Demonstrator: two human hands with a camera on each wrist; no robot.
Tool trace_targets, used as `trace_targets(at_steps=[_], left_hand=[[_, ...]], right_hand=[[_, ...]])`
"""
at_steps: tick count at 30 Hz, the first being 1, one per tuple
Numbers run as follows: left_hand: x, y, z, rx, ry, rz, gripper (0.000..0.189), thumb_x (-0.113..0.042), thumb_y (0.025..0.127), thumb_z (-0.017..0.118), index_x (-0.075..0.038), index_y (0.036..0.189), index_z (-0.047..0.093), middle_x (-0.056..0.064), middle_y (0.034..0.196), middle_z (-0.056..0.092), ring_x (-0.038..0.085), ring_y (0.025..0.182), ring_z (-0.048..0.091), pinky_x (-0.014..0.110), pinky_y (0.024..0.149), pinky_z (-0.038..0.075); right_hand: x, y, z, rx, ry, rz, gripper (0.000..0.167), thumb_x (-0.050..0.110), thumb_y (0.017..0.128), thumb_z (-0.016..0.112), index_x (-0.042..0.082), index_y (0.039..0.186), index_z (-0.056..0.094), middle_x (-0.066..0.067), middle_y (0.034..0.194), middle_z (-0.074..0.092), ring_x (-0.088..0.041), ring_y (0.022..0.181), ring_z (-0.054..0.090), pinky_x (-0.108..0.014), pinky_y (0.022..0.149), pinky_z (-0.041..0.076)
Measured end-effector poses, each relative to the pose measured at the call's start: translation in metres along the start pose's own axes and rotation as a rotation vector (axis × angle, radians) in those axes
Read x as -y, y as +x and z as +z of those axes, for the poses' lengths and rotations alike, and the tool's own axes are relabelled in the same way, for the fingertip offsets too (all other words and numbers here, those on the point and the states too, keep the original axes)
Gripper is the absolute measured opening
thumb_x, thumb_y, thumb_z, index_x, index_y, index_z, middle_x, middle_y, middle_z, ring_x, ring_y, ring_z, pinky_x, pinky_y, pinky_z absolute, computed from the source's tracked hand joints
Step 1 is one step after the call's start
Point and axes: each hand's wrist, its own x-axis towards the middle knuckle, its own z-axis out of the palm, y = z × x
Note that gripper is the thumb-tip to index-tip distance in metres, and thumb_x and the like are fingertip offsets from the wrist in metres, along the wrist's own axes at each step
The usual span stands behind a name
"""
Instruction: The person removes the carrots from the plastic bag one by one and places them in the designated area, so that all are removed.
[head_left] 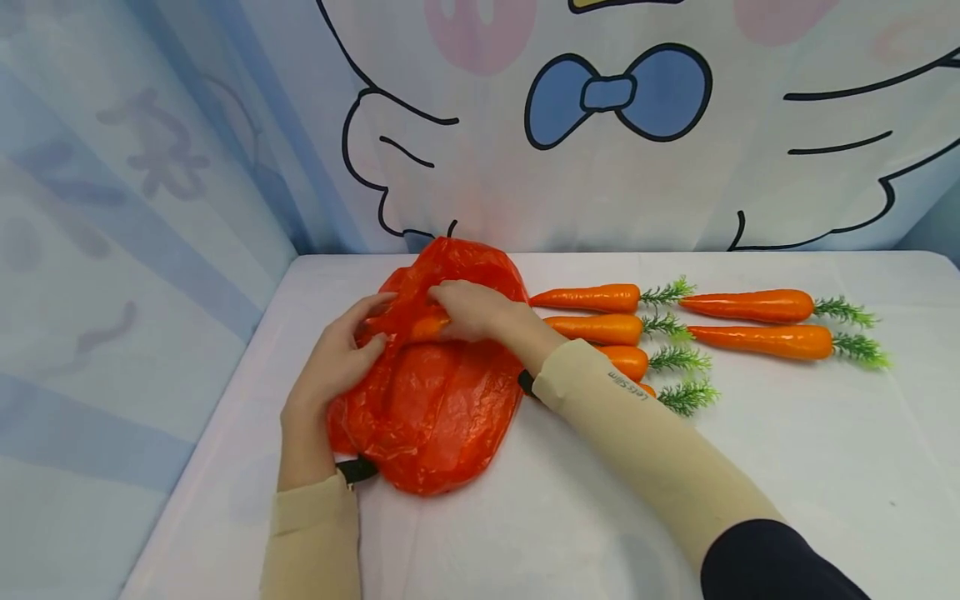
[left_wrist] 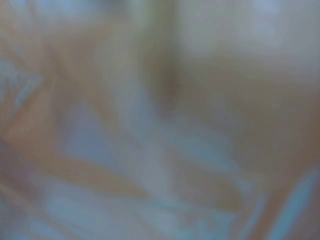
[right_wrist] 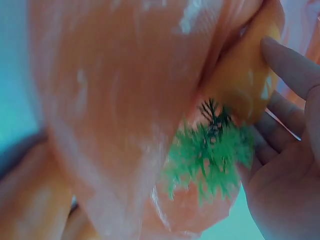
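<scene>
A crumpled red plastic bag (head_left: pixel 450 408) lies at the left of the table. At its left side my left hand (head_left: pixel 333 358) holds the plastic between thumb and fingers, with some fingertips hidden in its folds. Over the middle of the bag, my right hand (head_left: pixel 480 310) grips an orange carrot (head_left: pixel 429 327). Seen from the right wrist, thumb and fingers close round the thick end of this carrot (right_wrist: pixel 245 75), its green leafy top (right_wrist: pixel 212 155) hanging out while the other end goes in among the plastic. The left wrist view is too blurred to make out.
Several carrots (head_left: pixel 600 297) with green tops lie in a column just right of the bag, partly covered by my right forearm. Two more carrots (head_left: pixel 765 342) lie farther right. A printed cloth (head_left: pixel 480 192) hangs behind the white table (head_left: pixel 825 467).
</scene>
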Motion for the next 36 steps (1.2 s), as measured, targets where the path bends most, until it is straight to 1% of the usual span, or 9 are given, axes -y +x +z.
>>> trace_targets(at_steps=[5, 9, 15, 23, 30, 36], left_hand=[[0.0, 0.0, 0.001, 0.007, -0.001, 0.014, 0.053, -0.005, 0.1, 0.052, -0.019, 0.15, 0.046, 0.011, 0.144, 0.051, 0.034, 0.122, 0.053, 0.056, 0.104, 0.044], [-0.001, 0.0, 0.002, 0.01, 0.0, 0.016, 0.052, -0.005, 0.1, 0.052, -0.019, 0.15, 0.046, 0.011, 0.144, 0.051, 0.034, 0.121, 0.053, 0.056, 0.104, 0.043], [-0.003, 0.002, 0.003, 0.009, 0.015, 0.015, 0.052, -0.005, 0.1, 0.052, -0.018, 0.15, 0.046, 0.012, 0.143, 0.051, 0.034, 0.122, 0.053, 0.056, 0.105, 0.042], [-0.006, 0.002, 0.003, 0.006, 0.008, -0.003, 0.053, -0.006, 0.101, 0.052, -0.02, 0.151, 0.045, 0.011, 0.145, 0.05, 0.033, 0.123, 0.052, 0.055, 0.104, 0.044], [-0.006, 0.002, 0.003, 0.001, 0.015, -0.012, 0.053, -0.007, 0.101, 0.052, -0.021, 0.152, 0.045, 0.009, 0.147, 0.048, 0.033, 0.124, 0.051, 0.054, 0.105, 0.044], [-0.002, 0.001, 0.002, -0.005, 0.024, -0.014, 0.053, -0.007, 0.101, 0.051, -0.02, 0.152, 0.044, 0.01, 0.148, 0.048, 0.033, 0.125, 0.051, 0.054, 0.104, 0.044]], right_hand=[[0.003, 0.003, 0.005, 0.015, -0.021, 0.005, 0.057, 0.027, 0.094, 0.073, 0.008, 0.144, 0.053, -0.009, 0.14, 0.055, -0.024, 0.125, 0.051, -0.039, 0.105, 0.046], [0.003, 0.003, 0.008, 0.02, -0.046, 0.004, 0.052, 0.026, 0.093, 0.074, 0.01, 0.14, 0.056, -0.008, 0.136, 0.058, -0.023, 0.12, 0.053, -0.038, 0.102, 0.048], [0.001, -0.003, 0.004, -0.005, -0.065, -0.015, 0.048, 0.025, 0.092, 0.076, 0.012, 0.136, 0.06, -0.005, 0.129, 0.06, -0.02, 0.115, 0.053, -0.035, 0.099, 0.049], [0.002, -0.024, -0.011, -0.015, -0.074, -0.017, 0.05, 0.026, 0.093, 0.074, 0.013, 0.138, 0.06, -0.005, 0.136, 0.059, -0.022, 0.124, 0.051, -0.038, 0.104, 0.046], [-0.007, -0.042, -0.016, -0.019, -0.07, -0.029, 0.047, 0.024, 0.093, 0.074, 0.011, 0.137, 0.061, -0.006, 0.131, 0.059, -0.022, 0.12, 0.051, -0.038, 0.103, 0.046], [-0.012, -0.056, -0.018, -0.018, -0.062, -0.038, 0.048, 0.023, 0.093, 0.074, 0.011, 0.137, 0.06, -0.006, 0.13, 0.059, -0.023, 0.118, 0.051, -0.039, 0.102, 0.047]])
